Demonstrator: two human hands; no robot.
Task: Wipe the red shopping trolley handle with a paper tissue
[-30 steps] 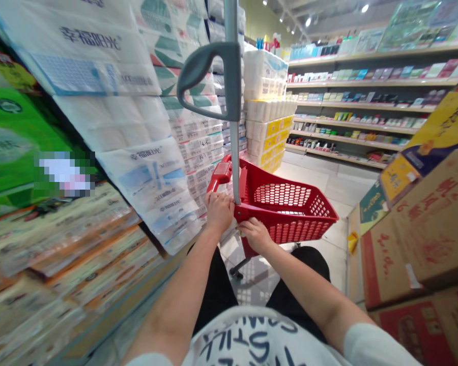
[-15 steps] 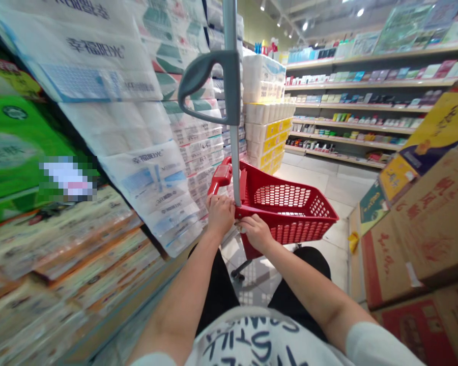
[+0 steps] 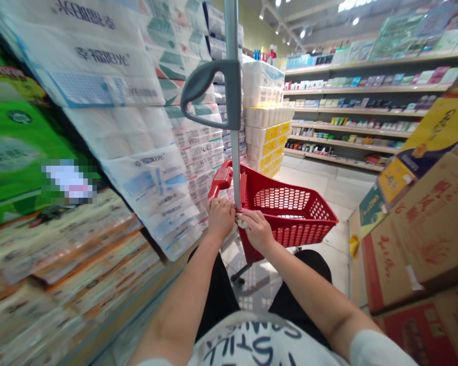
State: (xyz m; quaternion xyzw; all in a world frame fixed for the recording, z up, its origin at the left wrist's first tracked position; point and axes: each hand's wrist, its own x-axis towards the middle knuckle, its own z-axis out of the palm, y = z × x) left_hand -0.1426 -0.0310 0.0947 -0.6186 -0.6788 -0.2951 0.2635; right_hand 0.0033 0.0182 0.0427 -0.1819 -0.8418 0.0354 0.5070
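Observation:
A red shopping cart (image 3: 299,222) with perforated basket walls stands in front of me, slightly to the right. From it rises a metal pole with a grey loop handle (image 3: 232,94). My left hand (image 3: 220,218) is closed round the lower end of the cart's red handlebar (image 3: 222,179), left of the pole. Just right of the pole, my right hand (image 3: 257,231) lies at the basket's near corner, its fingers bent over the rim. Between its fingertips and thumb shows a small pale thing (image 3: 240,220), too small to name.
Stacked tissue packs (image 3: 114,101) line the left side, above lower packs (image 3: 95,264). Cardboard boxes (image 3: 431,229) form a wall on the right. Beyond the tiled floor (image 3: 309,170) stand shelves (image 3: 366,110) of small goods. A yellow scrap (image 3: 353,245) is by the boxes.
My right hand's fingers have moved slightly up onto the basket's rim, and more of the small pale thing shows. My left hand keeps its place. The view has tilted slightly up.

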